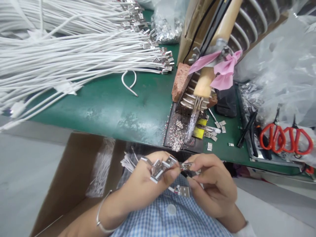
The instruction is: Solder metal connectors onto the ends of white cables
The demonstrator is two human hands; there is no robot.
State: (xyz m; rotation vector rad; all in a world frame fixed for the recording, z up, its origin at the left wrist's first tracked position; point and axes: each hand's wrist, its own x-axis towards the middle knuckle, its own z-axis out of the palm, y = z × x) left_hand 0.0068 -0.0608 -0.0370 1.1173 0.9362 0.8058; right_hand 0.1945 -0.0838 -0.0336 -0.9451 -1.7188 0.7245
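My left hand (150,181) is closed around several white cables whose silver USB plugs (160,168) stick out above the fingers. Below it, one more USB plug (182,191) on a white cable hangs between my two hands. My right hand (213,184) pinches a small metal plug piece (187,166) between thumb and fingers, close against the left fingertips. Both hands are in front of the table edge, below a soldering iron (203,82) whose tip points down over a dark tray. The fingers partly hide the pinched piece.
Bundles of white cables (86,59) with USB ends lie on the green table (103,108) at left. Solder crumbs (177,135) cover the dark tray beside a brick (180,79). Red-handled scissors (273,136) lie right. Below the edge stands a cardboard box (66,171).
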